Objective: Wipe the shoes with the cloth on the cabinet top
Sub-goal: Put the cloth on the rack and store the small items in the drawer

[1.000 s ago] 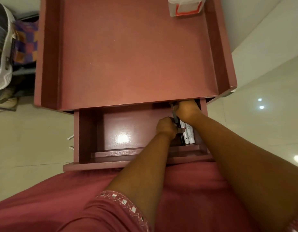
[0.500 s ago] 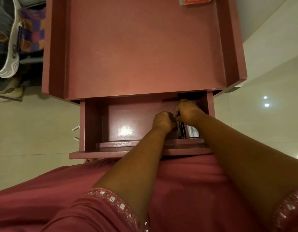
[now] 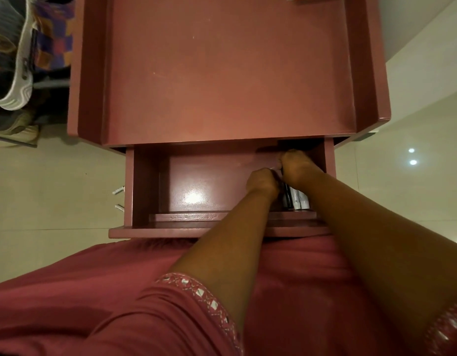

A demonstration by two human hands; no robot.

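I am looking over one shoe rack (image 3: 14, 73) at far left holding at least two shoes (image 3: 24, 80). One cabinet counter (image 3: 222, 73) is carrying no cloth in view. In its one open drawer (image 3: 196, 181), my left hand (image 3: 263, 182) and right hand (image 3: 298, 165) are curling together around something small; what exactly, I cannot tell.

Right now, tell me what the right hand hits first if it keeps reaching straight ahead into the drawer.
Probably the dark recess under the cabinet top: the right hand points toward the back right corner of the open drawer. Depth is unclear, so its back wall may come first.
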